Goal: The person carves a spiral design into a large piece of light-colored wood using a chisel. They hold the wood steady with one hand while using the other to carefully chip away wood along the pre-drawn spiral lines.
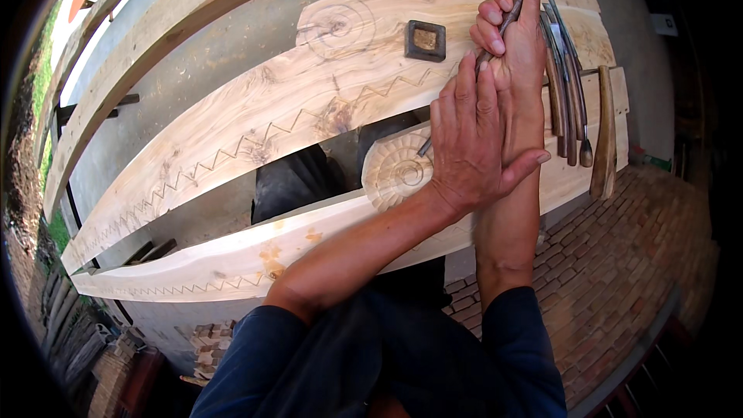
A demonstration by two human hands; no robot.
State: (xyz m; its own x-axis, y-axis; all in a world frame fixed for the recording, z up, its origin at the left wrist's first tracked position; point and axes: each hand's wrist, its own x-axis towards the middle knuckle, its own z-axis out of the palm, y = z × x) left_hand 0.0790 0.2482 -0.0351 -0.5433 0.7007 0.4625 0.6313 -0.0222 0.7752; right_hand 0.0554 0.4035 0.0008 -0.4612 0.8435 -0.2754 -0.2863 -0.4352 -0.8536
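Observation:
In my right hand (pixel 511 35) is the brown wooden handle of a carving chisel (pixel 508 17), with the fingers closed round it. My left hand (pixel 468 131) lies over the shaft lower down, its fingers along the tool and its thumb stuck out across my right forearm. The palm hides most of the shaft. Past its left side the metal tip meets a round carved rosette (pixel 398 170) on the nearer board (pixel 232 259). A zigzag line and pencil rings mark the farther board (pixel 263 104).
Several carving tools (pixel 569 85) lie on the boards at the right, beside a wooden mallet or handle (pixel 603 135). A small square dark block (pixel 425 40) with a hollow sits on the farther board. Timber beams (pixel 155 31) stand at the left; brick paving (pixel 611 248) spreads at the right.

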